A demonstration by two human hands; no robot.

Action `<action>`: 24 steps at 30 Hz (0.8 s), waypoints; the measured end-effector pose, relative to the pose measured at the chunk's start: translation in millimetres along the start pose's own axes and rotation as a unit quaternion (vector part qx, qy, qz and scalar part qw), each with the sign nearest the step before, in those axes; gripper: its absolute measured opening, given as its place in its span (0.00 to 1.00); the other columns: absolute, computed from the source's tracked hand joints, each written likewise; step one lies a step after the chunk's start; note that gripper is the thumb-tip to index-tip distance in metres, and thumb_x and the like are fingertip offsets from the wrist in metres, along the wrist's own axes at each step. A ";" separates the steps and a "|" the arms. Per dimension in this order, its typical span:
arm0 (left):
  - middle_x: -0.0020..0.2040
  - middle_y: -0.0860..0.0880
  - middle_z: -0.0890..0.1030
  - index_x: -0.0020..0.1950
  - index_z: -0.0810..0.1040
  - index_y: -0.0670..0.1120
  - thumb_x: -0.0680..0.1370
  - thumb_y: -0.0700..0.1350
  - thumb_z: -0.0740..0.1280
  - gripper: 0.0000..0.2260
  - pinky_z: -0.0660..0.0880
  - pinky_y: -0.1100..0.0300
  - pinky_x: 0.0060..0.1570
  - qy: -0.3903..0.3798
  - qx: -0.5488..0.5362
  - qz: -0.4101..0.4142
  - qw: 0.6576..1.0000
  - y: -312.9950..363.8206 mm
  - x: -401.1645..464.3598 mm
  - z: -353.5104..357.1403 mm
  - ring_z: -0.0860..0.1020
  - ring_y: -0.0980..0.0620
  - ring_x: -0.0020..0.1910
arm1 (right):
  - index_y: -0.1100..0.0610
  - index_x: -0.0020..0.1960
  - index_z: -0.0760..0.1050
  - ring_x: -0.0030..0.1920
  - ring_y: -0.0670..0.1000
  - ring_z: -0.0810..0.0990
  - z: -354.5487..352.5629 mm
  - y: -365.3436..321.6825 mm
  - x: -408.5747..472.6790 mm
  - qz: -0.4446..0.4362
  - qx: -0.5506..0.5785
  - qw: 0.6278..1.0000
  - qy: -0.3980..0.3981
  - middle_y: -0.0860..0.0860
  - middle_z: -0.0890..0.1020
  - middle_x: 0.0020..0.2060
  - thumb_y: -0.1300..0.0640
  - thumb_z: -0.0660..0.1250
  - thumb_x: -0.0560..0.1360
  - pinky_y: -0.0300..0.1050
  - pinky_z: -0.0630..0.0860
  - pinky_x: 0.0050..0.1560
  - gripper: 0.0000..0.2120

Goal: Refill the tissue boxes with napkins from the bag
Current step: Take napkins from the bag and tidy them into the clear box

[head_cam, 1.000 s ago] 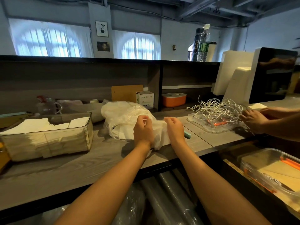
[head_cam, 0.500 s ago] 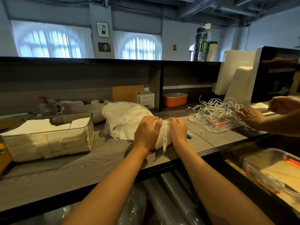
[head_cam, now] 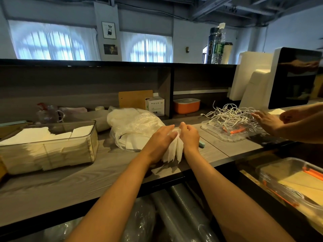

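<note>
Nearest to us, our left hand (head_cam: 160,143) and right hand (head_cam: 189,137) are pressed together around a small wad of white paper napkins (head_cam: 173,151); the fingers of both curl onto its top edge and pinch it, so the loose leaves fan downward over the grey wood-grain counter (head_cam: 83,179). We judge the step in hand is drawing a batch out of the bag. Just behind our hands lies the crumpled clear plastic bag (head_cam: 134,126), more white napkins showing through its mouth. Well to the left stands the clear rectangular tissue box (head_cam: 87,147), already holding stacked napkins but with room on top. Next we would need to square the fanned sheets and carry them left into that box, keeping the grip firm so none slip
</note>
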State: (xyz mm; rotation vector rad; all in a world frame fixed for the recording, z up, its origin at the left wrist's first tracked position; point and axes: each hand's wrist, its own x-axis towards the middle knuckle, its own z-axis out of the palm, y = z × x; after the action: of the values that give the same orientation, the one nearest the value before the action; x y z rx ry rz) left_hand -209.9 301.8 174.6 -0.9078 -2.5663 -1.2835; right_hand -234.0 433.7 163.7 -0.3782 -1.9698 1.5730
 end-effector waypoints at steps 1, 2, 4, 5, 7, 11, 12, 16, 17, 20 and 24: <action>0.76 0.52 0.66 0.78 0.64 0.50 0.85 0.55 0.53 0.22 0.55 0.64 0.65 0.003 -0.030 -0.001 1.000 2.4 -1.8 0.3 0.63 0.57 0.73 | 0.60 0.50 0.80 0.42 0.49 0.77 0.5 0.1 0.4 -0.008 -0.013 1.000 0.009 0.53 0.81 0.41 0.50 0.58 0.82 0.40 0.67 0.35 0.16; 0.73 0.54 0.68 0.76 0.66 0.50 0.85 0.55 0.53 0.21 0.57 0.64 0.65 0.004 -0.048 0.007 0.999 5.2 -3.9 0.4 0.65 0.59 0.69 | 0.60 0.51 0.80 0.43 0.49 0.77 0.7 0.1 0.3 -0.016 -0.030 0.999 0.024 0.53 0.82 0.43 0.50 0.58 0.82 0.40 0.68 0.36 0.17; 0.69 0.53 0.72 0.74 0.70 0.50 0.85 0.54 0.53 0.20 0.61 0.63 0.63 0.002 -0.053 0.019 0.998 8.5 -7.0 1.8 0.68 0.60 0.64 | 0.58 0.52 0.80 0.45 0.49 0.77 -1.1 -0.2 -0.2 -0.014 -0.066 0.995 0.080 0.53 0.82 0.45 0.47 0.58 0.82 0.43 0.71 0.41 0.17; 0.70 0.52 0.73 0.73 0.71 0.49 0.85 0.54 0.53 0.20 0.62 0.62 0.62 0.001 -0.053 0.016 0.998 8.4 -6.9 2.6 0.68 0.59 0.63 | 0.58 0.53 0.80 0.45 0.49 0.76 -3.2 -0.8 -0.8 -0.002 -0.081 0.990 0.115 0.52 0.82 0.46 0.46 0.58 0.82 0.45 0.71 0.44 0.18; 0.72 0.50 0.72 0.74 0.70 0.49 0.84 0.59 0.55 0.23 0.64 0.61 0.63 -0.003 -0.056 0.002 0.998 6.8 -4.5 4.0 0.69 0.57 0.66 | 0.56 0.54 0.80 0.44 0.50 0.75 -6.8 -1.2 -2.3 0.021 -0.108 0.980 0.164 0.52 0.82 0.47 0.44 0.56 0.82 0.45 0.69 0.45 0.19; 0.70 0.50 0.73 0.74 0.68 0.48 0.80 0.55 0.65 0.24 0.66 0.63 0.60 0.001 -0.006 -0.013 1.000 2.4 -0.8 9.5 0.71 0.54 0.65 | 0.58 0.52 0.78 0.42 0.51 0.73 -5.2 -4.0 -5.8 0.019 -0.151 0.973 0.171 0.53 0.79 0.42 0.46 0.51 0.83 0.45 0.65 0.43 0.22; 0.68 0.50 0.74 0.74 0.68 0.49 0.80 0.52 0.66 0.23 0.67 0.64 0.58 0.010 -0.005 -0.021 1.000 0.4 0.2 10.2 0.72 0.54 0.63 | 0.58 0.51 0.78 0.42 0.52 0.72 -5.9 -4.7 -6.3 0.022 -0.147 0.975 0.165 0.52 0.77 0.41 0.47 0.50 0.84 0.46 0.64 0.44 0.22; 0.66 0.49 0.76 0.71 0.72 0.49 0.78 0.42 0.67 0.21 0.68 0.65 0.57 0.061 -0.015 -0.048 0.997 -8.0 5.8 6.4 0.74 0.52 0.62 | 0.57 0.53 0.79 0.47 0.51 0.72 -8.1 -4.4 -3.0 0.029 -0.058 0.993 0.094 0.49 0.75 0.43 0.47 0.50 0.84 0.48 0.64 0.49 0.22; 0.65 0.50 0.76 0.70 0.73 0.49 0.77 0.40 0.67 0.21 0.68 0.67 0.55 0.089 -0.032 -0.060 0.994 -8.5 7.1 3.7 0.73 0.53 0.61 | 0.56 0.53 0.79 0.48 0.51 0.74 -7.7 -4.0 -2.6 0.018 -0.032 0.997 0.062 0.49 0.76 0.44 0.46 0.52 0.83 0.48 0.65 0.50 0.21; 0.58 0.54 0.74 0.69 0.74 0.47 0.77 0.39 0.68 0.19 0.66 0.75 0.45 0.171 -0.084 -0.086 0.978 -8.9 8.5 -2.7 0.70 0.57 0.57 | 0.57 0.59 0.77 0.54 0.49 0.76 -3.1 -2.4 -2.8 -0.038 0.005 0.998 -0.046 0.50 0.79 0.50 0.48 0.60 0.81 0.40 0.70 0.44 0.15; 0.55 0.52 0.78 0.58 0.78 0.48 0.82 0.47 0.64 0.08 0.69 0.62 0.53 0.221 -0.144 -0.113 0.958 -9.3 9.2 0.0 0.74 0.53 0.57 | 0.56 0.64 0.74 0.55 0.46 0.73 1.6 -2.7 -4.2 -0.037 0.026 0.996 -0.073 0.48 0.77 0.55 0.51 0.63 0.80 0.35 0.69 0.43 0.15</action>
State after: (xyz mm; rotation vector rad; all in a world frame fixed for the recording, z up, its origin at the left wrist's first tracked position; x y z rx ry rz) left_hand -222.7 301.8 171.6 -0.3082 -2.2100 -1.7251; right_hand -231.3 429.5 164.9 -0.1695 -2.0222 1.6422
